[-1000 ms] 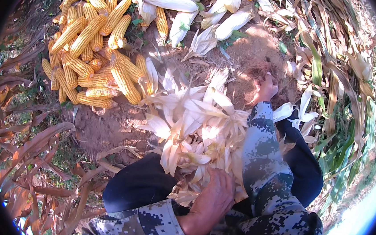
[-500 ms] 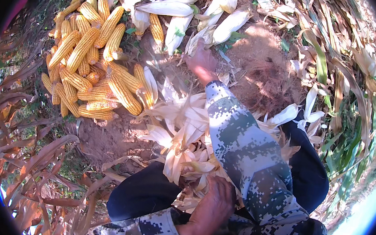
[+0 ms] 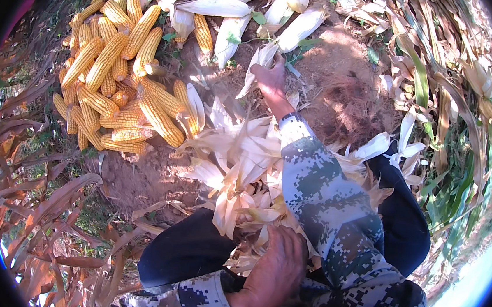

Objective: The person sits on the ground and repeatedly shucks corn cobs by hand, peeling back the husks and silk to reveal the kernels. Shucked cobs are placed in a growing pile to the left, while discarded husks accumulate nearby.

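My right hand (image 3: 272,83) is stretched out far ahead, closed on an ear of corn in its pale dry husk (image 3: 259,68). The husk's tip points toward me, and its far part lies close to other unhusked ears (image 3: 304,29). My left hand (image 3: 273,273) rests low over my lap, back upward, with its fingers loosely bent and their tips partly hidden; no thing shows in it. Just beyond it, between my knees, is a heap of stripped husks (image 3: 244,171). Husked yellow corn cobs (image 3: 107,62) are piled to the far left.
Dry stalks and leaves (image 3: 435,65) lie along the right side. Brown leaves (image 3: 48,212) stand at the left. Reddish bare soil (image 3: 339,62) with some corn silk (image 3: 352,107) shows right of my reaching hand. My dark-trousered knees (image 3: 191,245) flank the husk heap.
My right hand has moved slightly to the right, drawing the unhusked ear of corn a little away from the other ears. The left hand has stayed nearly still.
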{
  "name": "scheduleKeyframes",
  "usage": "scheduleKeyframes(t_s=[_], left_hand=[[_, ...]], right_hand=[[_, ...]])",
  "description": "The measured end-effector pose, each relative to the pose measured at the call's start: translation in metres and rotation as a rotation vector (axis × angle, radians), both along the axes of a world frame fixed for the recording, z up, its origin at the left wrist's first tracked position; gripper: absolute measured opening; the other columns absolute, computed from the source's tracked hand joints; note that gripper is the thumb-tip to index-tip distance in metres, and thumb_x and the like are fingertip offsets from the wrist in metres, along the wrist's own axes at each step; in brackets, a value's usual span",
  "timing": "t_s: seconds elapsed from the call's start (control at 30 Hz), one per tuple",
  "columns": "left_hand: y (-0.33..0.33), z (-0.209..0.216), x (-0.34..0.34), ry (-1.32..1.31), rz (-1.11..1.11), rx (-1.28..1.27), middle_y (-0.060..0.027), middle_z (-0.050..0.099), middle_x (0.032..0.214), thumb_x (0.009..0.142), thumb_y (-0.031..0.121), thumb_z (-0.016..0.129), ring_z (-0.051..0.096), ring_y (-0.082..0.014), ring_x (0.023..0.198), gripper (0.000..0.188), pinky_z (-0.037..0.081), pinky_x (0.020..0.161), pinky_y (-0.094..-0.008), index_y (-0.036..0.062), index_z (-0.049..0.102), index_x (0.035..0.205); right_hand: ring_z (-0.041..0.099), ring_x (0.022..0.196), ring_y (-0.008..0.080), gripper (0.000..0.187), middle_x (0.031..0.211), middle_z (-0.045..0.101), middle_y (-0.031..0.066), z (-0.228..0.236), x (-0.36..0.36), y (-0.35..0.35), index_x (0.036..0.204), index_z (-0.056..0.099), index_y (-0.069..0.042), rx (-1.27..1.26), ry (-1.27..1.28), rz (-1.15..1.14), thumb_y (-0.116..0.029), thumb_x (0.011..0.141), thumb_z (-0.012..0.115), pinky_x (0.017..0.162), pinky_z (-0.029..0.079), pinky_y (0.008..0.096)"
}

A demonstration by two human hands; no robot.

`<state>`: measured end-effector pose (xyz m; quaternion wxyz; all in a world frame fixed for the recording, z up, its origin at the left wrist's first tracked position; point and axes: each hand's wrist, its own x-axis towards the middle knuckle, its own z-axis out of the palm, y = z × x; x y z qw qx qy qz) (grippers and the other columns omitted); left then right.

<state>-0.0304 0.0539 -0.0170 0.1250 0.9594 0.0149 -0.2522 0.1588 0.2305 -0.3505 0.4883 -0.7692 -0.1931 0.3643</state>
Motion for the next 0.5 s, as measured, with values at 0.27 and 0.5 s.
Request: scheduleKeyframes(t_s=[0.27,0.5], left_hand=[[-0.021,0.000,-0.002,-0.112,0.060,0.056,-0.0239,0.068,0.109,0.097,0.017,0.055,0.067,-0.0333,0.101,0.039,0.050,0.093,-0.0459,-0.0091,0.062,0.125],[-0.029,0.002,-0.002,-0.170,0.258,0.083,-0.0130,0.068,0.099,0.091,0.017,0.062,0.066,-0.0249,0.093,0.030,0.050,0.085,-0.0430,-0.0035,0.066,0.113]], right_hand=[[0.073,0.099,0.0339,0.048,0.118,0.072,0.0203,0.045,0.019,-0.114,0.135,0.060,0.003,0.258,1.352,-0.127,-0.020,0.093,0.061,0.077,0.062,0.0423],[0.071,0.110,0.0373,0.064,0.122,0.070,0.0228,0.109,0.011,-0.190,0.139,0.056,0.007,0.378,1.162,0.208,-0.010,0.078,0.068,0.102,0.058,0.0521]])
